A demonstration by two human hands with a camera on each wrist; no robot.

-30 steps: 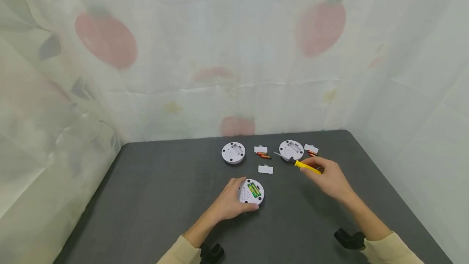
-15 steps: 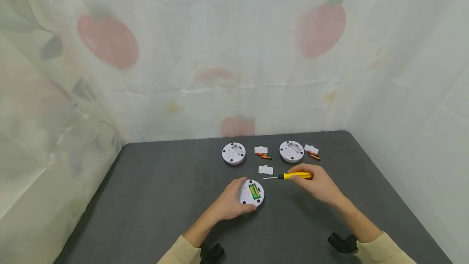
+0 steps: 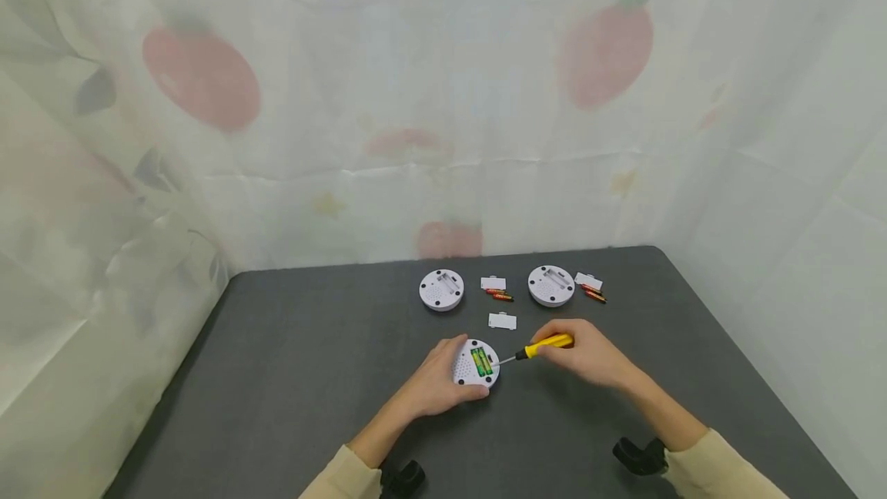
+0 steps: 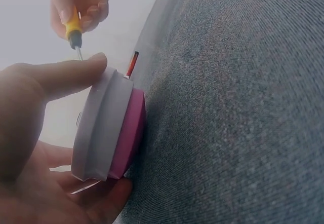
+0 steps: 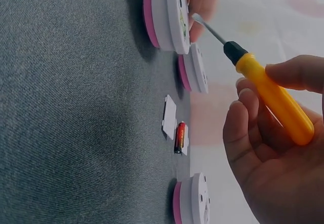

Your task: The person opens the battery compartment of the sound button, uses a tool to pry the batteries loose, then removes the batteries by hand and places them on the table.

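My left hand (image 3: 434, 383) grips a round white device with a pink underside (image 4: 109, 122), its thumb and fingers on opposite edges. The battery bay faces up and holds two green batteries (image 3: 481, 362). In my right hand (image 3: 585, 353) is a yellow-handled screwdriver (image 3: 547, 345), pinched between thumb and fingers. Its metal tip reaches the right side of the battery bay in the head view; in the right wrist view the screwdriver tip (image 5: 198, 19) appears close to the device's face. Whether it touches the batteries I cannot tell.
Behind my hands sit two more round devices, left (image 3: 441, 289) and right (image 3: 551, 286), their bays without batteries. Between them lie a white cover (image 3: 493, 282), red batteries (image 3: 500, 295) and a nearer cover (image 3: 502, 320). Another cover (image 3: 589, 281) with red batteries (image 3: 594, 294) lies far right.
My right hand has brought the screwdriver left and toward me, from over the back right device to the held one. My left hand keeps its grip in place.
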